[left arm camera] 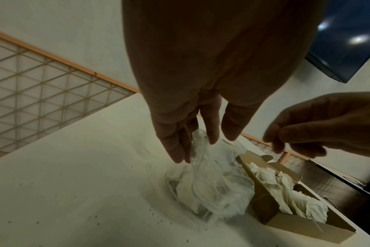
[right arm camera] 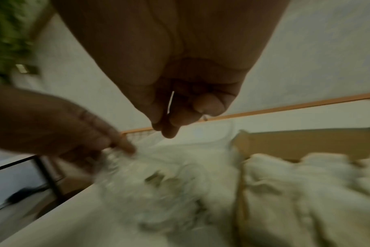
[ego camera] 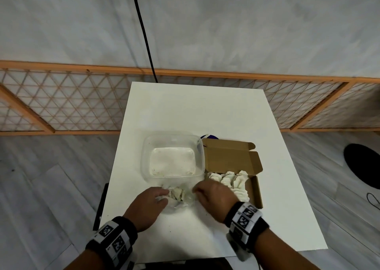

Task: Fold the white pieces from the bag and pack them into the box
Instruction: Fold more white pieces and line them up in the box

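Note:
A clear plastic bag [ego camera: 178, 197] with crumpled white pieces inside lies on the white table between my hands. My left hand [ego camera: 164, 193] pinches the bag's [left arm camera: 211, 183] upper left edge with its fingertips [left arm camera: 211, 138]. My right hand [ego camera: 197, 190] hovers at the bag's right edge with thumb and fingers curled together [right arm camera: 167, 127]; only a thin pale sliver shows between them. To the right stands the open cardboard box [ego camera: 256, 189], holding a row of folded white pieces [ego camera: 232, 181]. The right wrist view is blurred.
A clear plastic container [ego camera: 145, 158] stands just behind the bag, touching the box's left side. The box's lid [ego camera: 232, 156] lies open toward the back. A black cable [ego camera: 144, 33] hangs behind the table's far edge. A lattice fence [ego camera: 61, 103] runs along the wall.

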{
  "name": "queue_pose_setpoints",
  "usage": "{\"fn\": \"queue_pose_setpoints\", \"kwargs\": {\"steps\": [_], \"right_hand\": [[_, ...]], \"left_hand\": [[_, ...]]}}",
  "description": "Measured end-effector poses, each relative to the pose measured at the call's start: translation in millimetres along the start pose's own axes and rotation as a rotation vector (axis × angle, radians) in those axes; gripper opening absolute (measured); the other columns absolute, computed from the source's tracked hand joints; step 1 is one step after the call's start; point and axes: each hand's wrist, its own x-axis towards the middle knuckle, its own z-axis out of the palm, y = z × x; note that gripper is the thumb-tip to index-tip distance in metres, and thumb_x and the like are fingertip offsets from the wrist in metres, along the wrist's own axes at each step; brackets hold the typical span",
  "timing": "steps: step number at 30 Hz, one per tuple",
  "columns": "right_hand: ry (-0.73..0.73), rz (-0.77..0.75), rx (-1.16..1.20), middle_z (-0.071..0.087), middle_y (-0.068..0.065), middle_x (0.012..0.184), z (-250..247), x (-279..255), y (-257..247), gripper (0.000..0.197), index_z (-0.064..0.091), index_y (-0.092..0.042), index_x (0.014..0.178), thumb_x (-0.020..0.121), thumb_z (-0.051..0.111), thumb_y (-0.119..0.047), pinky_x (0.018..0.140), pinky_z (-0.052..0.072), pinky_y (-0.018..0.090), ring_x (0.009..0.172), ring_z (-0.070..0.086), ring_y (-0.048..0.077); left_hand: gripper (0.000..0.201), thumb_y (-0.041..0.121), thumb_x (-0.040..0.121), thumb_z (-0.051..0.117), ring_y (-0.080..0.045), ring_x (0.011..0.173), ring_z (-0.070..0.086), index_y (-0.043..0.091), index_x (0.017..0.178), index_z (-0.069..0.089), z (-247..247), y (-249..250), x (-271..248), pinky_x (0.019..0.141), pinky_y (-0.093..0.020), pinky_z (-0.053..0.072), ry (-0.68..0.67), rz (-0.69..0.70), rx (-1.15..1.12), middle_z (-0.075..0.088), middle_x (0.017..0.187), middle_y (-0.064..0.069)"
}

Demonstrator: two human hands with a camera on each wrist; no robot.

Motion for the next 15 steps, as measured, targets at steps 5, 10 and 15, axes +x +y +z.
{"fn": "queue_pose_setpoints", "kwargs": {"steps": [5,10,15], "right_hand": [[-0.214,-0.098,-0.150,0.062,0.005,0.132,55.0,38.6,-24.1,0.040,0.059,-0.025,0.137,0.100,0.047,-0.018,0.096,0.053,0.039,0.116,0.064,0.029],[-0.252,0.111,-0.443,0.054,0.013,0.137,76.0,62.0,-22.4,0.035,0.056,-0.014,0.135,0.104,0.041,-0.021,0.091,0.052,0.045,0.117,0.063,0.036],[-0.257,0.136,-0.482,0.055,0.013,0.137,84.0,68.9,-22.5,0.035,0.058,-0.014,0.134,0.103,0.043,-0.020,0.096,0.052,0.044,0.121,0.061,0.033]], "left_hand": [[0.050,0.001,0.096,0.051,-0.004,0.131,0.052,0.028,0.136,0.065,2.0,1.7,-2.8,0.107,-0.013,0.033,-0.045,0.016,0.068,0.058,0.143,0.010],[0.047,0.004,0.099,0.049,-0.004,0.131,0.053,0.027,0.138,0.063,5.1,2.9,-7.5,0.106,-0.011,0.034,-0.034,0.015,0.128,0.058,0.141,0.011],[0.044,0.010,0.102,0.049,-0.006,0.133,0.052,0.025,0.142,0.060,6.2,6.9,-9.8,0.107,-0.011,0.033,-0.030,0.033,0.138,0.055,0.144,0.010]]}}
